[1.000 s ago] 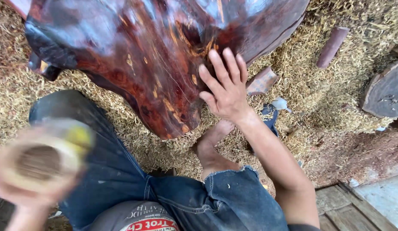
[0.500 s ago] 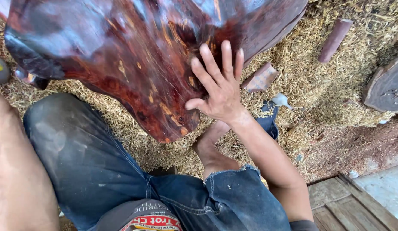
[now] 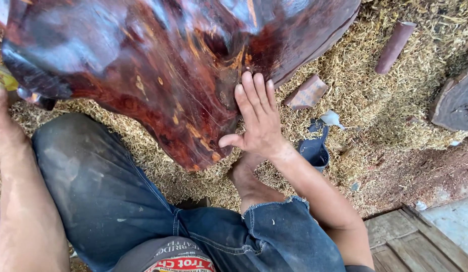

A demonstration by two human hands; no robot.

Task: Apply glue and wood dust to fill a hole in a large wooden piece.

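My left hand grips a yellowish object at the frame's edge. The glossy, dark red wood slab stands on sawdust before my knees; my right hand rests flat, fingers spread, against it.

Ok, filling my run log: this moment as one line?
right hand: flat on glossy red wood slab | left hand: at slab's left edge, grasp unclear | sawdust floor
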